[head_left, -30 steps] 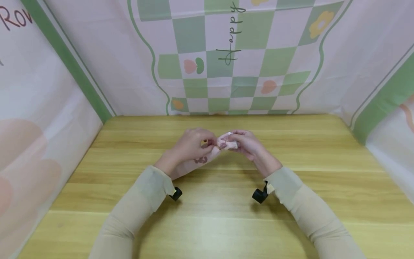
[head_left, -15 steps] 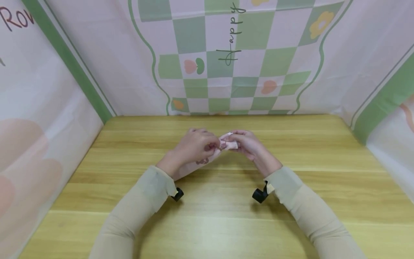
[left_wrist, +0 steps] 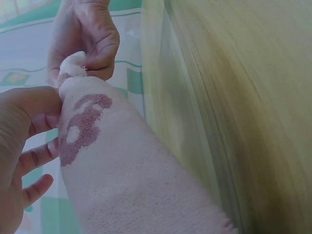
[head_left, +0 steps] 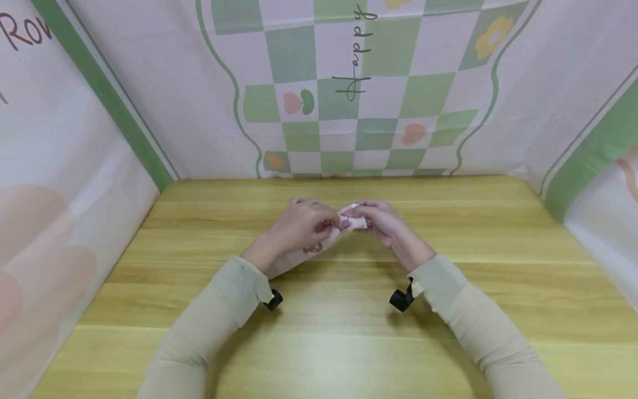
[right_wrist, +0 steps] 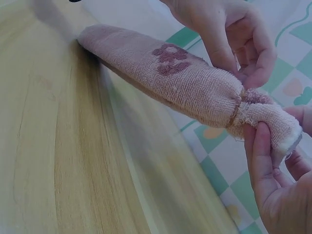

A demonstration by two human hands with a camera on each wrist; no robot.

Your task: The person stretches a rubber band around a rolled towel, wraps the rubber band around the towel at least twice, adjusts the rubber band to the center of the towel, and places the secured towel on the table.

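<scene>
A pale pink terry towel [right_wrist: 146, 53] with a dark red-brown motif is gathered into a long bundle. Its far end slants down to the table, as the right wrist view shows. Around its neck runs a thin tan rubber band [right_wrist: 236, 109]. My right hand [head_left: 384, 221] grips the short bunched end beyond the band, thumb on one side and fingers on the other. At the neck, my left hand [head_left: 304, 224] pinches the band with thumb and forefinger; the other fingers are loosely bent in the left wrist view. The pinched spot itself is mostly hidden.
The wooden table [head_left: 324, 332] spreads under both forearms. A printed cloth with green checks [head_left: 339, 133] hangs behind it, and more cloth walls stand at left and right. Black wrist cameras [head_left: 401, 300] stick out below the sleeves.
Over the last second my left hand has shifted slightly right along the towel towards the right hand, and its fingers have turned over the neck. The right hand stays in place.
</scene>
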